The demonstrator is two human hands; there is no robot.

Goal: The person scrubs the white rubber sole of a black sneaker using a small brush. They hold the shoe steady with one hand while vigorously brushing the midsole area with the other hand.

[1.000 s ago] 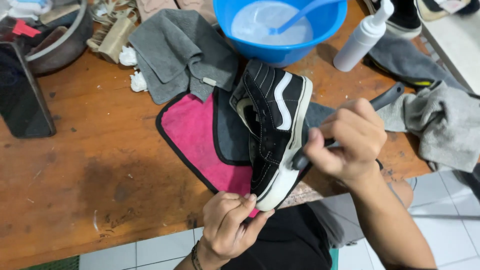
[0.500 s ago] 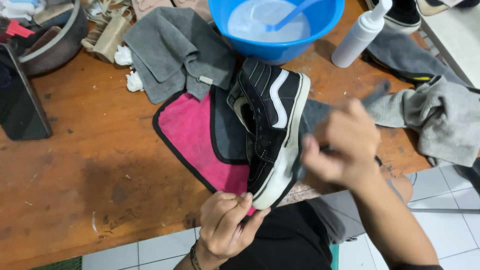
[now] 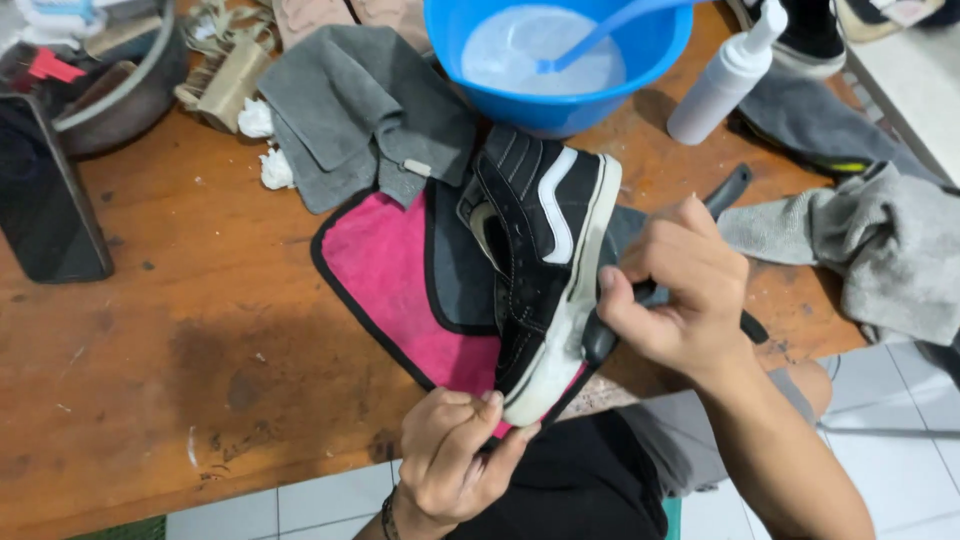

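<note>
Our left hand [image 3: 455, 455] grips the toe of the black sneaker [image 3: 540, 280], our right hand [image 3: 675, 290] clamps a dark brush [image 3: 735, 185] against its white sole edge, scrubbing seemingly midway.

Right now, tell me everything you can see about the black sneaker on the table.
The black sneaker is a high-top with a white side stripe, stitched panels near the ankle and a white rubber sole edge that looks scuffed. It lies on its side, toe toward the table's near edge, on a pink cloth with black trim. The left hand pinches the toe, and the right hand presses a dark brush against the sole edge.
</note>
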